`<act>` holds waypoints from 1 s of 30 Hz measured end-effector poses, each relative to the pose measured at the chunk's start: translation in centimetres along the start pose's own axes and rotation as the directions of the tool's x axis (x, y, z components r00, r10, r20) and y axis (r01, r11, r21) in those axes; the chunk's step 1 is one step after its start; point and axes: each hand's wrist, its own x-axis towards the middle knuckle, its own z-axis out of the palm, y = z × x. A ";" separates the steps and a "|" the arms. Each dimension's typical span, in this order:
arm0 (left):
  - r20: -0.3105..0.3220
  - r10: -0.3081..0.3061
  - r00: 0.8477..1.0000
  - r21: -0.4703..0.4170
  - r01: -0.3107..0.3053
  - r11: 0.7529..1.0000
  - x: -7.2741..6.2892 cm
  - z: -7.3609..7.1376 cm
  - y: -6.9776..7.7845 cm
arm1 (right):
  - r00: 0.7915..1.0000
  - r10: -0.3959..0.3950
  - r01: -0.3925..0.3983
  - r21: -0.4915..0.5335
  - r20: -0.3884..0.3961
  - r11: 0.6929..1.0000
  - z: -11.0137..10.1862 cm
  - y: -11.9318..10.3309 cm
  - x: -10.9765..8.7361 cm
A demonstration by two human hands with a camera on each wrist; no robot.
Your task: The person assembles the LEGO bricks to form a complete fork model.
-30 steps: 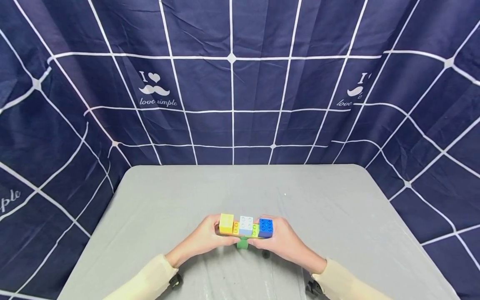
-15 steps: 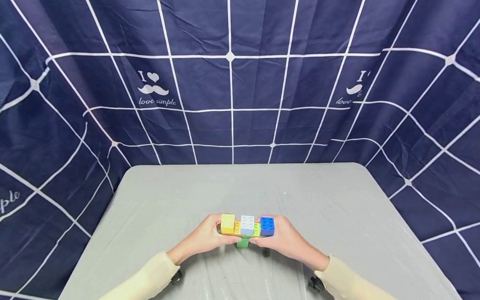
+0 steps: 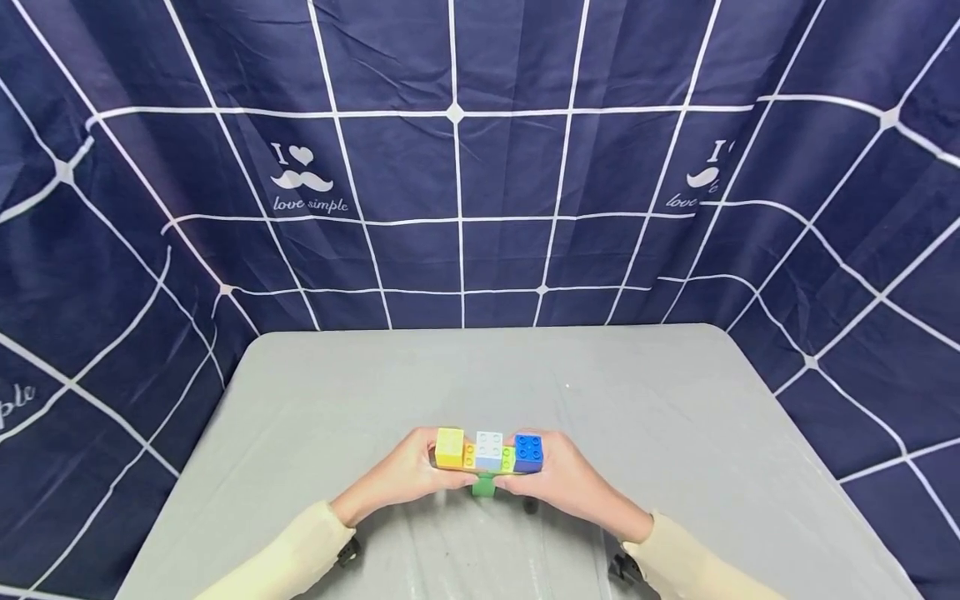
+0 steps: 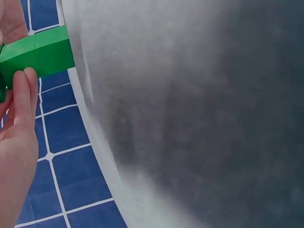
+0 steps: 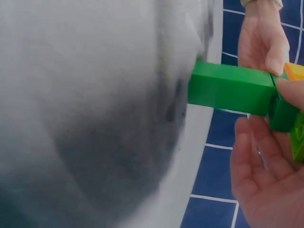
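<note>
Both hands hold one structure of toy building blocks low above the table, in the middle of the head view. A yellow block (image 3: 449, 448), a pale blue block (image 3: 489, 450) and a dark blue block (image 3: 528, 452) stand in a row on an orange and lime crosspiece. Green blocks (image 5: 232, 88) form a stem pointing down to the table. My left hand (image 3: 408, 471) grips the yellow end, thumb on the near side. At the dark blue end my right hand (image 3: 558, 479) grips likewise. The two thumbs almost meet in front of the stem.
A grey-covered table (image 3: 360, 383) lies under the hands. Dark blue curtains (image 3: 405, 258) with white lines enclose its back and sides. A small dark spot (image 3: 531, 505) shows on the table near the right thumb.
The head view shifts slightly, so hands and blocks appear a few pixels to the left. Both hands keep the same grip on the block structure.
</note>
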 end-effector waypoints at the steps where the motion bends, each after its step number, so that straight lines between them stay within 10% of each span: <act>1: 0.004 -0.003 1.000 -0.004 0.003 1.000 0.0 0.0 0.0 | 1.000 0.002 -0.002 0.002 0.003 1.000 -0.1 0.0 0.0; 30: -0.052 -0.007 0.999 -0.068 0.004 0.998 -0.4 0.0 0.4 | 1.000 -0.020 0.020 -0.029 0.006 0.999 0.1 -0.1 0.2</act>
